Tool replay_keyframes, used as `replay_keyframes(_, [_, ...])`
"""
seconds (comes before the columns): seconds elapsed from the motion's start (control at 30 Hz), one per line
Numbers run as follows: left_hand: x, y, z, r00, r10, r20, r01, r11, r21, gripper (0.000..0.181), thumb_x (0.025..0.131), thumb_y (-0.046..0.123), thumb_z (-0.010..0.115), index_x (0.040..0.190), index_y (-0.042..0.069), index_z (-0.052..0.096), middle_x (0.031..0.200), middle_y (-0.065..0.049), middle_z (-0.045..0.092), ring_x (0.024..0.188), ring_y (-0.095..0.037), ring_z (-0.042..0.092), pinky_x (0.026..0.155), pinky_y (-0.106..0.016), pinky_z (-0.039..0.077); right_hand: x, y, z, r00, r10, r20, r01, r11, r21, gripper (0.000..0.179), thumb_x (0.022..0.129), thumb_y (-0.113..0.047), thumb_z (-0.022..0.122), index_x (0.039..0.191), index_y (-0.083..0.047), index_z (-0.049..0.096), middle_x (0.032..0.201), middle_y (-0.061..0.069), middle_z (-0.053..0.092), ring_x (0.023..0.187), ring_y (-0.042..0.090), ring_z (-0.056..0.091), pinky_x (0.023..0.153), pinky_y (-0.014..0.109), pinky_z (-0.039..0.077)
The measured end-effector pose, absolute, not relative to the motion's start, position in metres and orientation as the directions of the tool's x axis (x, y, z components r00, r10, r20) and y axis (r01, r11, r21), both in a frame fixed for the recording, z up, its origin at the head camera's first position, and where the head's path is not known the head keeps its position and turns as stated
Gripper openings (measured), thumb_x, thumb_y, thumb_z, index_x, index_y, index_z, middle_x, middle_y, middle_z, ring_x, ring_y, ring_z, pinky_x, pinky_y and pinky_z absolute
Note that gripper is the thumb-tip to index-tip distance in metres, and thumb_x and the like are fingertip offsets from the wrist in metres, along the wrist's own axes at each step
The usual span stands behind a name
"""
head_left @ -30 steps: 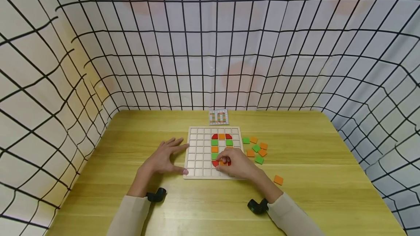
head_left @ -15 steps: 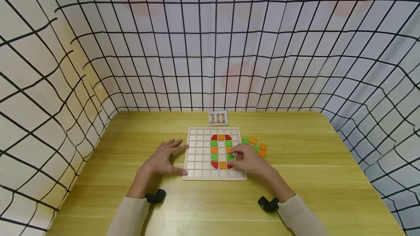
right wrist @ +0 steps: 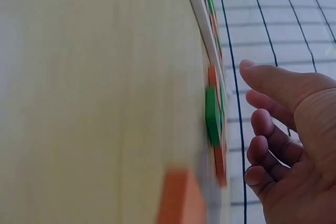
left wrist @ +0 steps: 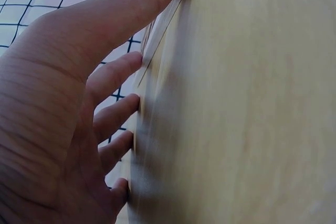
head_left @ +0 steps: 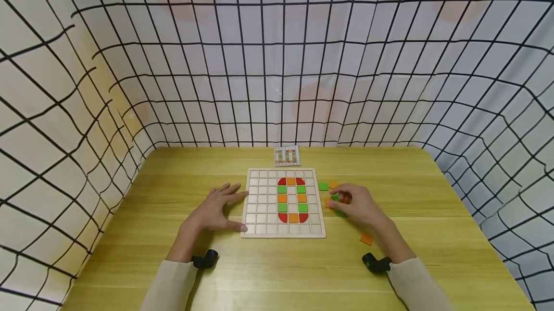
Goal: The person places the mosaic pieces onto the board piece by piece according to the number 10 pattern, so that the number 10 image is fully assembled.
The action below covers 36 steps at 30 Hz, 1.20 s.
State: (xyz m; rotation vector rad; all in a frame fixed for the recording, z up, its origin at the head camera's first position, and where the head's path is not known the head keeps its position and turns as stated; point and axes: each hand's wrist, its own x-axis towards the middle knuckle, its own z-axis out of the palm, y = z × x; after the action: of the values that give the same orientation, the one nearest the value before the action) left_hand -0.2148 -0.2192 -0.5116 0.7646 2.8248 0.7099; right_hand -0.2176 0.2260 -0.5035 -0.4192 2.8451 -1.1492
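A pale wooden grid board (head_left: 261, 228) lies on the table, bearing a ring of red, orange and green tiles on its right half. My left hand (head_left: 214, 209) is spread at the board's left side, thumb and index finger touching its edge; in the left wrist view the hand (left wrist: 79, 98) shows straight fingers. To the right of the board, my right hand (head_left: 359, 204) hovers over loose tiles, thumb and fingertips apart. Below it, an orange tile (head_left: 328, 204) shows beside the thumb. The right wrist view shows the loosely bent hand (right wrist: 294, 129) holding nothing, above a green tile (right wrist: 212, 114).
A small patterned card (head_left: 287, 155) lies behind the board. Beside the board are a loose green tile (head_left: 323, 186) and an orange tile (head_left: 333, 184); another orange tile (head_left: 366, 239) lies nearer the front. A white wall (head_left: 277, 61) with black grid lines encloses the table.
My right hand has moved right, off the board to above the loose tiles. A green tile under its fingers now sits uncovered in the ring's right side. The left hand has stayed put.
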Motion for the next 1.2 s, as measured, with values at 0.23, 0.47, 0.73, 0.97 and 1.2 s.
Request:
replay_keyframes(0.23, [-0.216, -0.219, -0.511, -0.862, 0.507, -0.01, 0.442, 0.761, 0.474, 0.1, 0.071, 0.067, 0.084, 0.155, 0.027, 0.049, 0.169, -0.012, 0.031, 0.157, -0.044, 0.02, 0.123, -0.074, 0.012, -0.227, 0.251, -0.505, -0.961, -0.261, 0.09, -0.256, 0.718, -0.647, 0.029, 0.094, -0.028, 0.078, 0.116, -0.01, 0.075, 0.089, 0.0, 0.065, 0.078, 0.015, 0.055, 0.068, 0.025, 0.05])
replay_keyframes(0.47, [-0.215, -0.219, -0.51, -0.863, 0.505, -0.011, 0.44, 0.762, 0.475, 0.1, 0.071, 0.067, 0.084, 0.155, 0.027, 0.049, 0.169, -0.012, 0.031, 0.157, -0.044, 0.02, 0.123, -0.073, 0.012, -0.235, 0.266, -0.507, -0.958, -0.264, 0.112, -0.278, 0.758, -0.59, 0.025, 0.095, -0.028, 0.076, 0.112, -0.009, 0.077, 0.089, 0.0, 0.066, 0.078, 0.013, 0.054, 0.067, 0.024, 0.047])
replay_keyframes(0.73, [-0.215, -0.219, -0.51, -0.862, 0.507, -0.006, 0.442, 0.757, 0.48, 0.099, 0.071, 0.066, 0.085, 0.155, 0.026, 0.049, 0.169, -0.013, 0.032, 0.157, -0.045, 0.02, 0.123, -0.074, 0.012, -0.239, 0.28, -0.51, -0.963, -0.257, 0.084, -0.26, 0.792, -0.552, 0.026, 0.095, -0.027, 0.076, 0.112, -0.007, 0.077, 0.087, 0.0, 0.067, 0.075, 0.013, 0.054, 0.064, 0.024, 0.046])
replay_keyframes(0.97, [-0.216, -0.218, -0.511, -0.86, 0.51, -0.003, 0.447, 0.756, 0.478, 0.099, 0.071, 0.066, 0.085, 0.155, 0.025, 0.05, 0.168, -0.014, 0.032, 0.157, -0.046, 0.021, 0.122, -0.075, 0.012, -0.239, 0.29, -0.511, -0.961, -0.265, 0.078, -0.261, 0.779, -0.57, 0.035, 0.095, -0.026, 0.076, 0.12, -0.002, 0.072, 0.085, 0.001, 0.063, 0.072, 0.013, 0.051, 0.063, 0.023, 0.044])
replay_keyframes(1.2, [-0.216, -0.219, -0.514, -0.861, 0.508, -0.006, 0.445, 0.759, 0.476, 0.1, 0.07, 0.067, 0.084, 0.155, 0.025, 0.049, 0.168, -0.013, 0.031, 0.157, -0.045, 0.02, 0.122, -0.075, 0.012, -0.24, 0.294, -0.514, -0.958, -0.279, 0.067, -0.266, 0.774, -0.575, 0.038, 0.094, -0.029, 0.077, 0.12, -0.002, 0.073, 0.085, 0.0, 0.062, 0.072, 0.013, 0.05, 0.063, 0.023, 0.043])
